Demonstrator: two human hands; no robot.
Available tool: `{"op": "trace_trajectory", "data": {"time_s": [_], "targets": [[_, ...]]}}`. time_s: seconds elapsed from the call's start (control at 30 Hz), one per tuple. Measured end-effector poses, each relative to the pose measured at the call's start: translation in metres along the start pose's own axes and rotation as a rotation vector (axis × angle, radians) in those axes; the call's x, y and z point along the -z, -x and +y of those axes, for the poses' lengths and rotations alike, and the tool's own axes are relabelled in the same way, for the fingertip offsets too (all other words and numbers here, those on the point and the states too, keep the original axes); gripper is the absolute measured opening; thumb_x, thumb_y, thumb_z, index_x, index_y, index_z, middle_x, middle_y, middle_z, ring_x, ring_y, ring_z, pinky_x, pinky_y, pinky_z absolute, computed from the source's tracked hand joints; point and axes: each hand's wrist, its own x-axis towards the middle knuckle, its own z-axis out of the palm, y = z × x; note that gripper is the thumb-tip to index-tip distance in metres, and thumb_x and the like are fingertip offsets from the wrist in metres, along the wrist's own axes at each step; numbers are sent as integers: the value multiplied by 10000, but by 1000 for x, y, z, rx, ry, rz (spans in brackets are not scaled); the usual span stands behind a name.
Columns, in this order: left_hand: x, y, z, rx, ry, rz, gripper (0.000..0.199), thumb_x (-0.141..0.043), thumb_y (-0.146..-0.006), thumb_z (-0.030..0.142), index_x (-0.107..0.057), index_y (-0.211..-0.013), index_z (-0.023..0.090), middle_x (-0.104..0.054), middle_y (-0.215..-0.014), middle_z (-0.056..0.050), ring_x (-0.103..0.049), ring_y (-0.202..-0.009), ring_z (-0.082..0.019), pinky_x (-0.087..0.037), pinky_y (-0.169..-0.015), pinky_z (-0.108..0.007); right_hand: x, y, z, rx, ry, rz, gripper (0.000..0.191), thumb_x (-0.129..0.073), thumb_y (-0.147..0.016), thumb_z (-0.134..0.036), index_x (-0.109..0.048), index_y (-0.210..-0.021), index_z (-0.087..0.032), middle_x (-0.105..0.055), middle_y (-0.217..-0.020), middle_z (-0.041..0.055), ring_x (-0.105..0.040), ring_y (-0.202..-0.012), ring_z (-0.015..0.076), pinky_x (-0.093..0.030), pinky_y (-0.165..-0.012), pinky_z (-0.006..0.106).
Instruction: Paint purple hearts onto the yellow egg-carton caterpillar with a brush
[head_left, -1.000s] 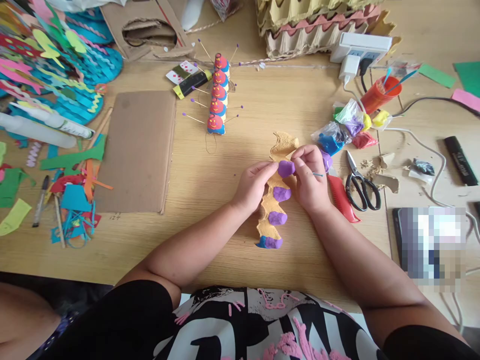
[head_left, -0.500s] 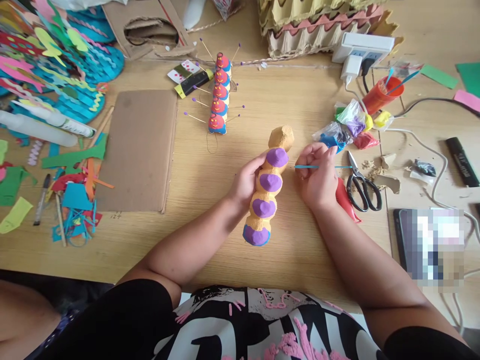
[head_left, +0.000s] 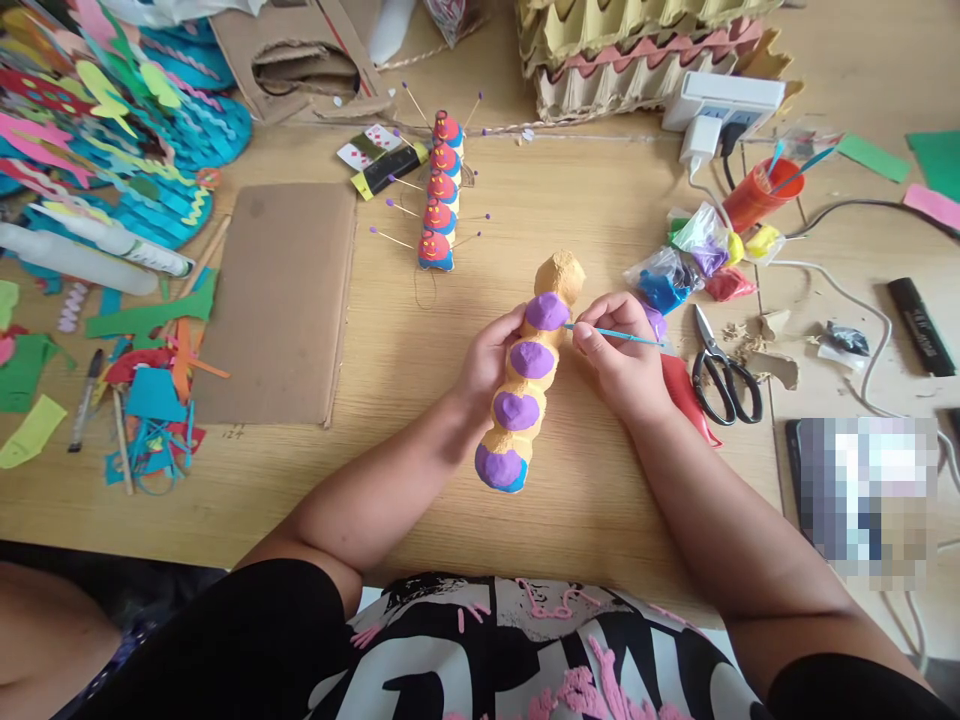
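Head view — left fingers hold the bumpy strip — right fingers pinch a blue stick.

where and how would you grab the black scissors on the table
Probably by the handle loops, coming from the near, right side. The scissors lie flat, blades pointing away from the person and loops toward them. The red piece lies close along the loops' left, so that side looks tighter. The right hand is nearest, but it holds the blue stick.
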Motion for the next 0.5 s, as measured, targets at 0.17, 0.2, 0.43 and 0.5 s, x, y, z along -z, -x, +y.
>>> {"op": "trace_trajectory", "data": {"time_s": [0.17, 0.2, 0.43, 0.5], "targets": [[-6, 5, 5, 70, 54, -5, 306, -705, -1052, 541, -682, -953, 252, -554, -543, 25, -483, -385, -110, -376, -443, -227, 3, 0, 4, -20, -57, 38, 520, -1046, -814, -639, -684, -807, -265, -630, -784, -33, -509, -696, 142, -437, -677, 319], [-6, 6, 5, 84, 56, -3, 302, -696, -1057, 536, -691, -958, 251, -552, -536, 25, -480, -381, -111, -381, -447, -230, 3, 0, 5, -14, -80, 46, 513, -1055, -807, -623, -688, -804, -265, -637, -796, -33, -519, -710, 143, -450, -703, 321], [-8, 8, 6, 134, 33, 47, 293, -705, -1051, 539, -781, -1031, 257, -628, -571, -10, -617, -468, -176, -526, -551, -290, -2, -1, -3, -93, -223, 100, 552, -1067, -779, -644, -658, -801, -275, -602, -713, -44, -480, -677, 150, -394, -661, 313], [-10, 8, 5, 111, 28, 73, 325, -739, -1023, 582, -794, -1062, 263, -687, -620, -37, -723, -575, -233, -587, -597, -321, -4, 0, -5, -125, -256, 117, 578, -1086, -748, -634, -636, -783, -273, -575, -680, -52, -474, -669, 148, -385, -655, 305]]}}
